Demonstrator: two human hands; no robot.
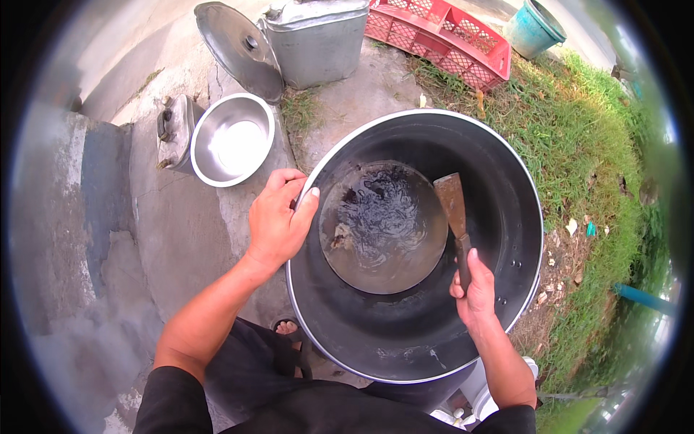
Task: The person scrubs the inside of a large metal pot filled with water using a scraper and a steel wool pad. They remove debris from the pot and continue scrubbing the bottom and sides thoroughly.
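Observation:
A large, deep metal pot (412, 339) with a dark inner wall stands before me, tilted towards my body. Murky, rippling water (387, 228) with dark bits covers its bottom. My left hand (282, 217) grips the pot's pale rim on the left, thumb over the edge. In my right hand (474, 287) is the dark handle of a scraper with a rusty flat blade (451, 200). The scraper is inside the pot's opening, blade pointing up and away, near the right wall. Whether the blade touches the wall I cannot tell.
Beyond my left hand are a steel basin (234, 140), a small metal can (179, 130), a round metal lid (238, 51) and a larger metal can (320, 51). A red plastic crate (439, 40) and a teal bucket (534, 30) stand farther back. Grass (591, 141) borders the right.

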